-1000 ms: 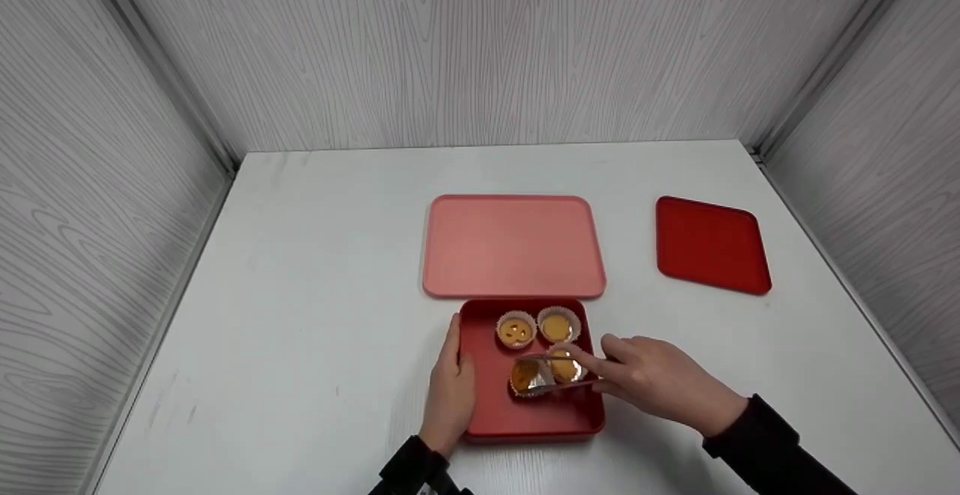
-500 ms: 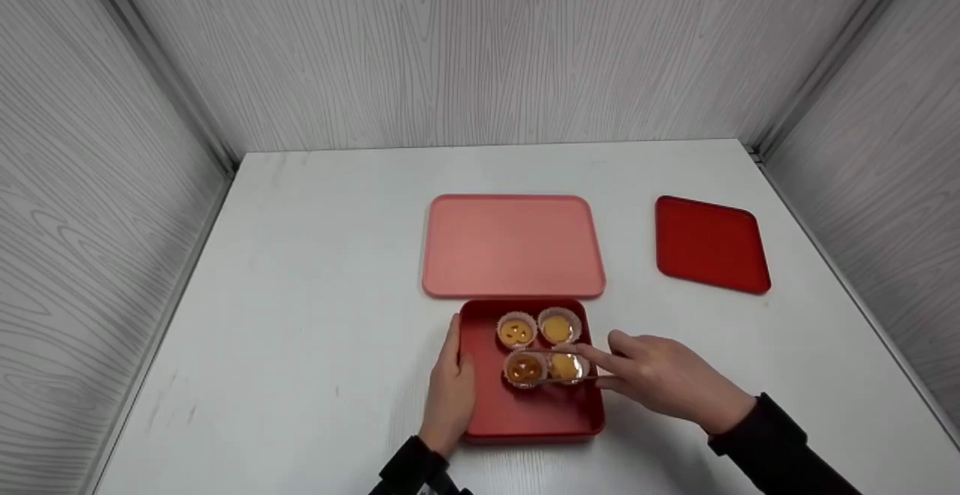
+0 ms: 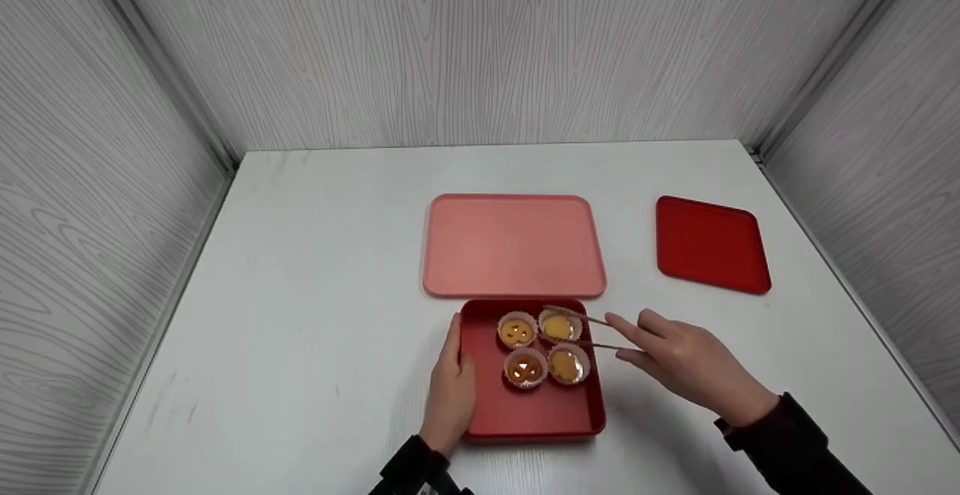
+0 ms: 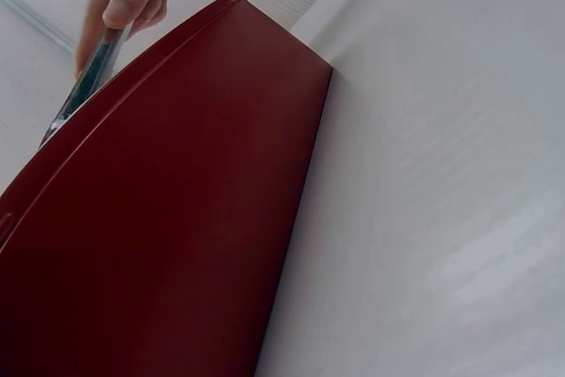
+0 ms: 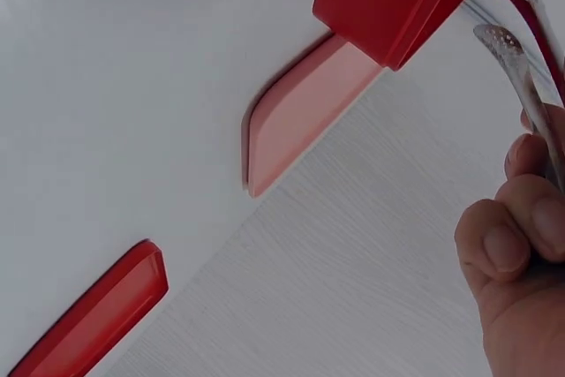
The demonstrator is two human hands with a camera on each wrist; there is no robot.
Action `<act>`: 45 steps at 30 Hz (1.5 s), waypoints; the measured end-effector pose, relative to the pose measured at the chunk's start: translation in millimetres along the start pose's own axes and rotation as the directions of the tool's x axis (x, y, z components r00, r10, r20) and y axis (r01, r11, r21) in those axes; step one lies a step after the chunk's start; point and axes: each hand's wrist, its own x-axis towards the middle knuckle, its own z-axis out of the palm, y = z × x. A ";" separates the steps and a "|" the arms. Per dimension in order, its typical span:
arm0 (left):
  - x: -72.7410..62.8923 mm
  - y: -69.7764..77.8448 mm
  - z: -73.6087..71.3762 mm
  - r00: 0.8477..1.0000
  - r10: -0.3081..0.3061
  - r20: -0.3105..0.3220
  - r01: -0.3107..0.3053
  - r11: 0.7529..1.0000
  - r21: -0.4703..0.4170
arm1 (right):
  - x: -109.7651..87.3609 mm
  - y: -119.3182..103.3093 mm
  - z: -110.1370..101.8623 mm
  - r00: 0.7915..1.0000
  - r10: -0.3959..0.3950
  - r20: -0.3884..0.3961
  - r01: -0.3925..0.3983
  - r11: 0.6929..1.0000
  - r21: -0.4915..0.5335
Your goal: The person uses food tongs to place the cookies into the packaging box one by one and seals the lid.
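A deep red box (image 3: 501,412) holds several small tarts in pleated paper cups, two at the far side and two nearer. My left hand (image 3: 448,401) rests along the box's left wall with its fingers straight; the left wrist view shows the wall but not this hand. In my right hand (image 3: 686,360) I grip metal tongs (image 5: 521,77) with perforated tips. Their spread arms reach over the right rim, one on each side of the far right tart (image 3: 557,327). The far left tart (image 3: 517,331) and near left tart (image 3: 525,369) have darker spots on top; the near right tart (image 3: 568,366) is plain yellow.
A pink tray (image 3: 514,244) lies just beyond the box. Farther right lies a smaller red tray (image 3: 711,244), set at a slant. Grey wood-grained panels (image 3: 480,52) stand at the back and both sides of the white table (image 3: 322,315).
The tongs come off the near left tart, which now sits beside the near right one, and move away and right to the far right tart. The left hand stays put.
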 end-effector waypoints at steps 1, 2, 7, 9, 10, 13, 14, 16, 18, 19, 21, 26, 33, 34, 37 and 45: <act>-0.1 0.2 -0.1 1.000 -0.001 0.000 0.001 1.000 0.000 | -0.8 1.5 -0.4 1.000 0.020 -0.015 -0.020 1.000 -0.017; -0.1 0.4 -0.4 1.000 0.000 0.000 0.000 1.000 -0.002 | -1.8 3.0 -0.7 0.999 0.041 -0.032 -0.042 0.999 -0.031; 0.2 0.2 -0.5 1.000 0.008 0.000 -0.008 1.000 -0.003 | -7.5 7.6 -1.9 0.981 0.156 -0.114 -0.165 0.983 -0.075; 0.4 -0.1 -0.2 1.000 0.009 -0.002 -0.009 1.000 0.000 | -9.8 8.3 -1.8 0.967 0.214 -0.136 -0.227 0.970 -0.083; 0.3 -0.1 -0.2 1.000 0.011 -0.003 -0.011 1.000 -0.001 | -10.8 8.4 -1.3 0.959 0.243 -0.143 -0.257 0.962 -0.088; 0.1 0.0 0.1 1.000 0.016 -0.006 -0.016 1.000 0.004 | -13.5 7.9 0.3 0.928 0.340 -0.149 -0.357 0.928 -0.104; 0.2 -0.3 0.1 1.000 0.017 -0.006 -0.017 1.000 0.006 | -14.2 7.8 1.0 0.917 0.372 -0.145 -0.389 0.915 -0.110; 0.1 0.1 0.2 1.000 0.011 -0.005 -0.011 1.000 0.003 | -16.3 7.5 2.7 0.891 0.434 -0.131 -0.448 0.887 -0.112; 0.2 0.0 0.4 1.000 0.009 -0.005 -0.009 1.000 0.003 | -18.4 7.4 4.1 0.864 0.492 -0.108 -0.502 0.858 -0.107; 0.2 0.0 0.4 1.000 0.010 -0.005 -0.010 1.000 0.005 | -19.5 7.6 4.7 0.851 0.517 -0.095 -0.525 0.845 -0.102; 0.1 0.1 0.5 1.000 0.014 -0.005 -0.014 1.000 0.005 | -21.3 8.0 6.0 0.823 0.564 -0.066 -0.567 0.818 -0.092; 0.2 -1.1 0.5 0.999 0.034 -0.007 -0.034 0.999 0.006 | -24.0 8.8 9.4 0.774 0.634 -0.003 -0.631 0.770 -0.094; -0.1 -1.2 0.2 1.000 0.031 -0.003 -0.031 1.000 -0.001 | -28.5 8.6 19.5 0.760 0.649 0.041 -0.640 0.758 -0.126; -0.2 -1.3 0.2 1.000 0.029 -0.003 -0.029 1.000 0.002 | -29.2 8.6 20.9 0.762 0.646 0.041 -0.637 0.760 -0.130; -0.3 -1.6 0.1 0.999 0.033 -0.007 -0.033 0.999 0.012 | -30.6 8.5 24.9 0.761 0.646 0.059 -0.634 0.759 -0.147; 0.2 -2.2 0.4 0.999 0.040 -0.009 -0.040 0.999 0.020 | -33.0 8.8 31.8 0.743 0.659 0.120 -0.639 0.751 -0.168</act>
